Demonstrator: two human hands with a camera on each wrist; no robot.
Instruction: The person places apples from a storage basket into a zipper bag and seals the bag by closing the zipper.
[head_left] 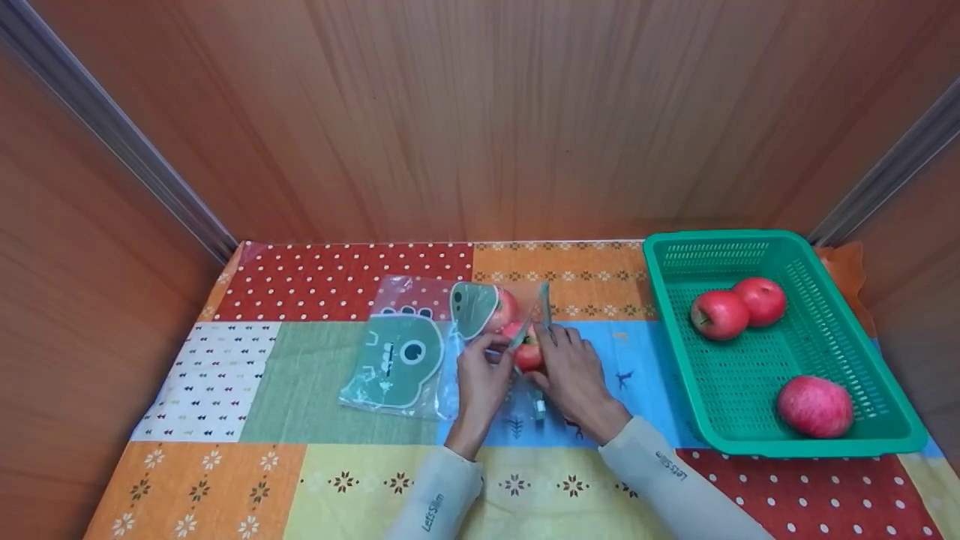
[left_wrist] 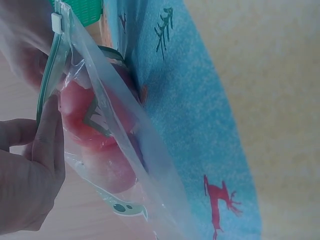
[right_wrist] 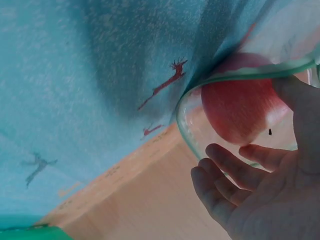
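A clear slider zip bag (head_left: pixel 474 309) with a green printed figure lies under my hands, its green-edged mouth toward the right. One red apple (head_left: pixel 507 307) is inside, and another apple (head_left: pixel 529 357) sits at the mouth between my hands. My left hand (head_left: pixel 484 371) pinches the zip edge with thumb and fingers. The white slider (left_wrist: pixel 56 23) shows further along that edge in the left wrist view. My right hand (head_left: pixel 574 371) is beside the mouth, its fingers extended around the near apple and its thumb at the green rim.
Left of my hands, another clear bag (head_left: pixel 401 360) with a green print lies flat. A green plastic basket (head_left: pixel 679 382) on the right holds three apples. Wooden panels (head_left: pixel 480 120) stand behind and at both sides of the patchwork tablecloth (head_left: pixel 360 495).
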